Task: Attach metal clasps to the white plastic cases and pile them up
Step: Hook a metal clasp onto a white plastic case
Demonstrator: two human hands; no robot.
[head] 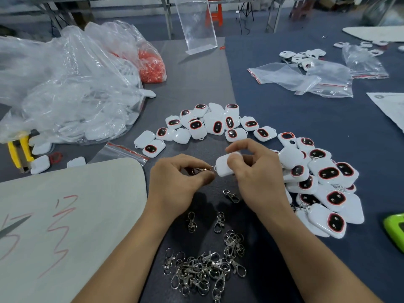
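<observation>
Small white rounded plastic case (222,169) is held just above the dark bench (284,119), pinched between thumb and curled fingers of the right hand (253,171). Its corner loop is met by a metal swivel clasp (200,170), pinched at the fingertips of the left hand (175,182). Judged: hooking in progress. The case is best kept steady, the gate pressed fully open, and closure checked. Heap of loose clasps (203,272) lies nearer the body; pile of white cases (323,186) lies just right.
</observation>
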